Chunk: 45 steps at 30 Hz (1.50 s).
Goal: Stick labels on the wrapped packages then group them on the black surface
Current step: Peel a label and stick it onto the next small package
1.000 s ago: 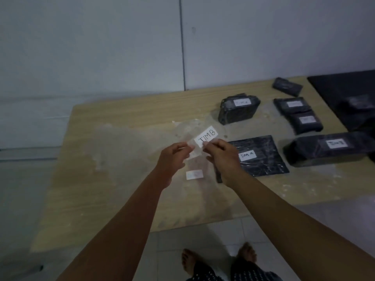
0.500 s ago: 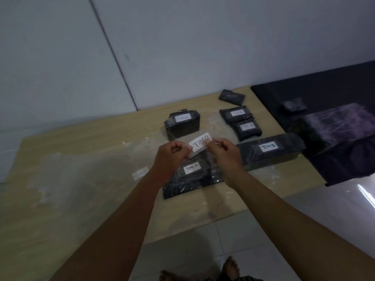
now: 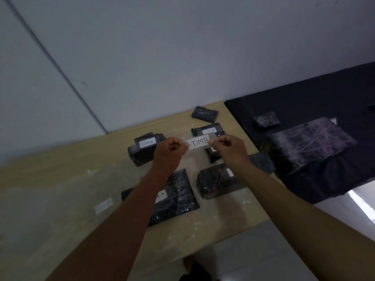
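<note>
One wooden table (image 3: 60, 189), and right of the fingers one black surface (image 3: 304, 102) bearing two wrapped packages: a large one (image 3: 310, 142) and a small one (image 3: 266, 119) beyond it. On the table, seven dark wrapped packages: one long (image 3: 219, 182) and one flat (image 3: 178, 197) nearer than the fingers, one blocky, marked "TIMA" (image 3: 145, 148), left of them, one partly hidden (image 3: 213, 154) beneath them, one (image 3: 261, 162) right of the right wrist, two (image 3: 208, 130) (image 3: 205, 114) beyond. One loose blank label (image 3: 103, 205) far left. One label reading "TIMB" (image 3: 198, 142) stretched in the air between two hands: left hand (image 3: 170, 149) curled, fingertips pinched on its left end; right hand (image 3: 231, 147) curled, fingertips pinched on its right end.
</note>
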Each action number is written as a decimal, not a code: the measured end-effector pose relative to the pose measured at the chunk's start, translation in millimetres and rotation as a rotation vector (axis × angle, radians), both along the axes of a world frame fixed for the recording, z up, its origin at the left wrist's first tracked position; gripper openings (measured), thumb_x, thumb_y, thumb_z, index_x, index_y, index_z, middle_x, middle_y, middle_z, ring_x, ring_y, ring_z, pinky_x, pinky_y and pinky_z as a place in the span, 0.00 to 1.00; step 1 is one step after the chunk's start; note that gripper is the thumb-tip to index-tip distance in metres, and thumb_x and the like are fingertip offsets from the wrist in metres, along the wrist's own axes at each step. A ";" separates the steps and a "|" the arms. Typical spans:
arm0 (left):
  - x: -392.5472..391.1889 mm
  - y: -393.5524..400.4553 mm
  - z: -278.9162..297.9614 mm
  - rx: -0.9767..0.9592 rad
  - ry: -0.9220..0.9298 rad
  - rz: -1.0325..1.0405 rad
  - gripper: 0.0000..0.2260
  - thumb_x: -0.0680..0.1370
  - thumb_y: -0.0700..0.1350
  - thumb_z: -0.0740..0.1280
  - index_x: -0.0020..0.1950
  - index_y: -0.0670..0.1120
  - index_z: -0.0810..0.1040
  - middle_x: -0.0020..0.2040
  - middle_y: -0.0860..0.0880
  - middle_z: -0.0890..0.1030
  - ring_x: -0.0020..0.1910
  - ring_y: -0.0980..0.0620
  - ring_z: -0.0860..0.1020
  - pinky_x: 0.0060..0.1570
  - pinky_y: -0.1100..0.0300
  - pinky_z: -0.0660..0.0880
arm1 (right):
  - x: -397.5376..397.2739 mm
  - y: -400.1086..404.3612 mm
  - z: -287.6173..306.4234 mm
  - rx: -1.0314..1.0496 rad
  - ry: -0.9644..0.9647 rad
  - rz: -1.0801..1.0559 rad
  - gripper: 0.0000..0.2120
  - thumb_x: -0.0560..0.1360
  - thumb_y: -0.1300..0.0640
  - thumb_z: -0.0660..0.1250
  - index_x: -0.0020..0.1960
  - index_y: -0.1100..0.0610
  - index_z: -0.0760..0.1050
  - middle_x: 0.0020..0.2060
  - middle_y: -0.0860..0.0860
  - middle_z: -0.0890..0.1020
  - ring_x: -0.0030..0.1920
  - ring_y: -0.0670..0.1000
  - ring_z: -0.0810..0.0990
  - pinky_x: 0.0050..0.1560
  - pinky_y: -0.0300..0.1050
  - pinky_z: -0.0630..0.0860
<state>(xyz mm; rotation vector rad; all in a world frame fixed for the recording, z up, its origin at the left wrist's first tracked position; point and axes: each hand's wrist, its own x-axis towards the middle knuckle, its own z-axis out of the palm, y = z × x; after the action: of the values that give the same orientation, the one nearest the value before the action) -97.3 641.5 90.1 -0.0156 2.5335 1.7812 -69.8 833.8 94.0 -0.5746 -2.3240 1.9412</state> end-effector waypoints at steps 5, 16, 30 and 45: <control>-55.1 32.6 -8.8 -0.017 0.019 0.010 0.02 0.75 0.43 0.73 0.43 0.45 0.82 0.39 0.48 0.83 0.39 0.52 0.81 0.38 0.60 0.78 | -36.6 28.7 -7.0 0.037 -0.035 0.005 0.08 0.75 0.54 0.74 0.39 0.55 0.79 0.35 0.47 0.80 0.35 0.43 0.77 0.32 0.30 0.71; -152.0 78.9 -31.0 -0.197 -0.032 0.063 0.06 0.75 0.49 0.71 0.43 0.48 0.83 0.41 0.51 0.84 0.42 0.51 0.82 0.42 0.56 0.77 | -124.4 66.8 -38.1 0.164 -0.138 0.026 0.11 0.76 0.49 0.71 0.37 0.51 0.78 0.33 0.45 0.79 0.36 0.46 0.77 0.36 0.42 0.71; -290.9 135.0 -99.1 -0.391 -0.101 0.184 0.05 0.75 0.49 0.70 0.46 0.49 0.84 0.43 0.52 0.85 0.43 0.54 0.81 0.45 0.58 0.79 | -267.5 108.6 -112.0 0.386 -0.249 0.122 0.15 0.74 0.42 0.67 0.35 0.50 0.78 0.37 0.45 0.83 0.41 0.49 0.82 0.47 0.52 0.80; -333.3 143.4 -151.9 -0.629 -0.072 0.126 0.03 0.76 0.49 0.68 0.43 0.52 0.81 0.42 0.52 0.84 0.42 0.50 0.80 0.44 0.53 0.78 | -315.9 105.6 -157.4 0.671 -0.257 0.152 0.11 0.76 0.43 0.67 0.42 0.48 0.82 0.51 0.49 0.77 0.54 0.53 0.76 0.58 0.57 0.72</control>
<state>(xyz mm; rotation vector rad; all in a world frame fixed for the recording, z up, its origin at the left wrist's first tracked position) -430.6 784.9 -61.8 -0.2580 2.9675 0.9153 -385.7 939.4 -63.4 -0.6092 -3.0150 1.0383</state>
